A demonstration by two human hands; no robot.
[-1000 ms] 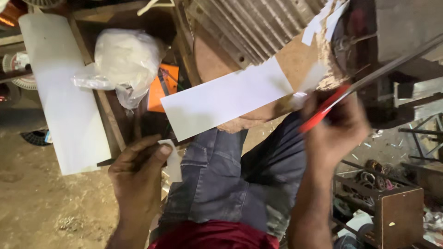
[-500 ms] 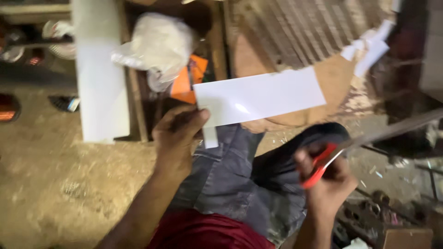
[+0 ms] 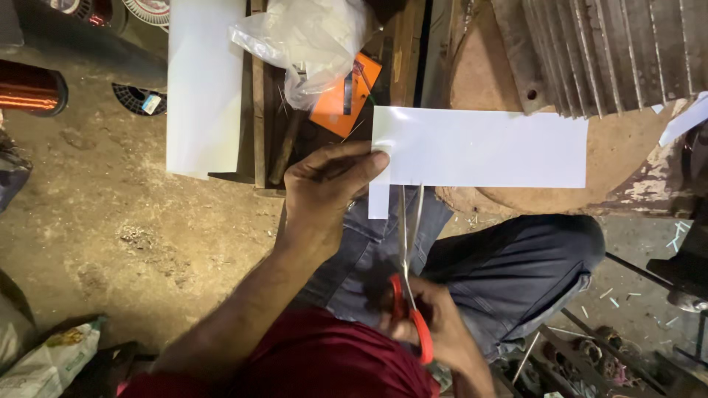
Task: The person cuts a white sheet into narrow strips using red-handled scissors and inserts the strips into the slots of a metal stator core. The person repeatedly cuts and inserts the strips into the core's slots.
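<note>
My left hand [image 3: 324, 188] pinches the left end of a long white paper strip [image 3: 487, 147], held flat above my lap. A narrow cut tab of the paper hangs down at its lower left corner. My right hand [image 3: 435, 328] grips red-handled scissors [image 3: 408, 273] by the loops. Their blades are parted and point up at the strip's lower edge, just right of the tab. My legs in dark trousers lie beneath.
A second white sheet [image 3: 203, 85] lies on a wooden frame at upper left, beside a crumpled plastic bag [image 3: 310, 37] and an orange packet [image 3: 343, 99]. A ribbed metal motor housing [image 3: 612, 51] sits at upper right. A copper wire coil [image 3: 29, 87] lies at the left.
The scissors swung from the right side down to below the strip, blades now at its lower edge. My left hand rose and took the strip's left end. The view shifted.
</note>
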